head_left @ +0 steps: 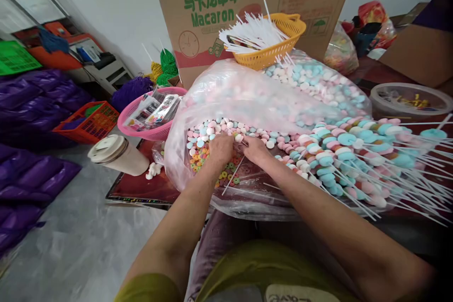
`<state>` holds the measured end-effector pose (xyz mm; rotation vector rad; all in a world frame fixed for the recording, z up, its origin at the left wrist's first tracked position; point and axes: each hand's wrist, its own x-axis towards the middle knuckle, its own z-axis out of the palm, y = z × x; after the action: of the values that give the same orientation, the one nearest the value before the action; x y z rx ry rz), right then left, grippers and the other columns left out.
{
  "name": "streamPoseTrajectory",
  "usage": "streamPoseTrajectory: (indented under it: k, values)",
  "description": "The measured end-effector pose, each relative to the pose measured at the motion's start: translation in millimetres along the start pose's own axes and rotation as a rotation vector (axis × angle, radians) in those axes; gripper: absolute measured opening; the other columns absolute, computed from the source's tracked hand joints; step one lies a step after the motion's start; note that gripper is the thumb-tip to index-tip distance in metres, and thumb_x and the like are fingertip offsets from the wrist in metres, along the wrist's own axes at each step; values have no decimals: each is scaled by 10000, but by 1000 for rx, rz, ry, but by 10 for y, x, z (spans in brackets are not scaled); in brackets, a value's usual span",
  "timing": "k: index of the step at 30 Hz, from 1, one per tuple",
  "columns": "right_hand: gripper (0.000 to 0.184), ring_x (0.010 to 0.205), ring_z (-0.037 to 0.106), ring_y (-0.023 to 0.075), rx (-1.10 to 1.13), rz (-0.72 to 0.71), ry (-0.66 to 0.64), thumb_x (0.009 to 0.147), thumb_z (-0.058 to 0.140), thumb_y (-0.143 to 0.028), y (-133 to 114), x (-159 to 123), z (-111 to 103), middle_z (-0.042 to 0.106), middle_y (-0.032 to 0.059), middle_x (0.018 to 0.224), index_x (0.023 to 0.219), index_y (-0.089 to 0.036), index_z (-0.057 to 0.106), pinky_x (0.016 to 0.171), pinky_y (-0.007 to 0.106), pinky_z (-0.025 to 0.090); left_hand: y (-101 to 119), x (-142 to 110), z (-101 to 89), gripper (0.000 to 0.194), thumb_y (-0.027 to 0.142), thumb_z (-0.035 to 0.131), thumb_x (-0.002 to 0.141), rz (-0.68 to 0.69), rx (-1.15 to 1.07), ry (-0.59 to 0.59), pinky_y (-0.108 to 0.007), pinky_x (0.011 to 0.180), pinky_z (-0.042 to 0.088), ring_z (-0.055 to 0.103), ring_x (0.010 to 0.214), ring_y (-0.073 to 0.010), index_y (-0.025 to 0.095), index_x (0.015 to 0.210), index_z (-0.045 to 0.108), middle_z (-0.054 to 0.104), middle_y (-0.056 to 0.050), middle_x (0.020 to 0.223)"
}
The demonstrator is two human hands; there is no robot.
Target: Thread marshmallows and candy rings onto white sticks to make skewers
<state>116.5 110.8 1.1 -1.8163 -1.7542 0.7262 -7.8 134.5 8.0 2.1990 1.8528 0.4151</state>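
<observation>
Two hands in at the mouth of a clear plastic bag (177, 153). Left hand (222, 147) curled over pastel button-shaped candies (200, 138) and multicoloured ring-shaped candies (202, 155); both kinds lie in the bag. Right hand (256, 149) just beside it, fingers bent, thin white stick (233, 175) below. Can't tell what either grips. Yellow plastic basket (260, 60): heaped white sticks (253, 34). Pink plastic basket (155, 133): printed packets (163, 109). Round clear tub (406, 110): small yellow pieces (416, 102).
</observation>
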Motion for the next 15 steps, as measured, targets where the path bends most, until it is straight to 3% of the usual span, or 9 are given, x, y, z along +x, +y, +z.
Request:
streamPoseTrajectory:
  k: [3,7,9,13,15]
  values:
    - [244,693,537,153,103,-55,7,764,538,-378,21,-287,-201,624,17,752,859,-182,647,611,243,380,44,-164,-158,205,236,562,774,-35,-160,29,-346,771,483,624,865,-228,171,931,677,682,-92,897]
    - [337,529,443,103,463,-96,33,741,548,-494,4,-634,-268,514,-41,586,847,-182,622,488,219,333,180,-579,-222,346,337,657,706,-107,-1003,57,-293,716,505,632,754,-175,109,966,667,694,-86,852]
    - [335,471,392,86,677,-77,24,698,597,-497,-33,-753,-239,458,-60,532,813,-183,611,443,215,302,247,-786,-184,341,334,691,672,-126,-1313,59,-305,744,506,629,751,-169,109,930,683,697,-75,832]
    - [329,362,274,45,1018,56,-19,623,679,-475,-156,-907,-223,379,-100,464,723,-194,539,348,198,200,320,-1057,-147,305,337,701,683,-87,-1473,132,-324,846,486,627,858,-173,152,926,697,697,-60,913]
    - [351,331,219,26,1159,112,-55,603,711,-459,-224,-959,-244,360,-116,443,705,-201,497,324,188,144,341,-1136,-180,310,330,693,704,-21,-1479,98,-320,877,476,621,911,-174,170,970,689,692,-61,968]
